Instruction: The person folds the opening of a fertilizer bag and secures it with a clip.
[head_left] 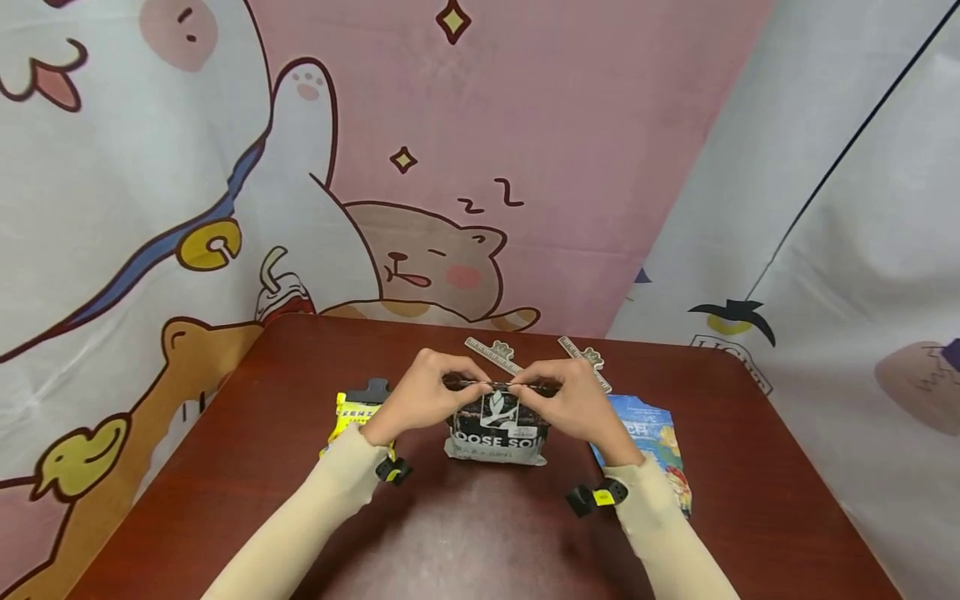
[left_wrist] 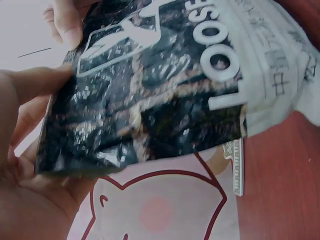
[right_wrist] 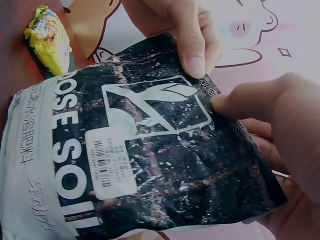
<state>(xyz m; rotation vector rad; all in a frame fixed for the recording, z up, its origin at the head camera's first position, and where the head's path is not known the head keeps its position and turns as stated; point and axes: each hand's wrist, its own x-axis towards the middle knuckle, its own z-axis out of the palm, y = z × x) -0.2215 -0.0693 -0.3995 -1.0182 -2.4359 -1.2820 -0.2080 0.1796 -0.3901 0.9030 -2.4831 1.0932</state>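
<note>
The bag (head_left: 498,429) stands in the lower middle of the head view, its pale base on the table (head_left: 225,533) and its dark top edge between the hands. The left hand (head_left: 437,390) pinches that edge from the left and the right hand (head_left: 567,398) from the right, thumbs on the front, fingers behind; the tips nearly meet at the middle.

To do this well, I would match the pressure of both thumbs and hold the edge level, working from the middle outward so that no corner puckers. The film looks slick and wrinkled, so a firm, flat pinch should serve better than a pull.

Just behind the hands, above centre-right, lie two ruler clips, one left (head_left: 491,356), one right (head_left: 587,363). The yellow packet (head_left: 356,412), with a black clip (head_left: 372,390) at its top, lies left; the blue packet (head_left: 663,442) lies right, partly behind the right forearm.
</note>
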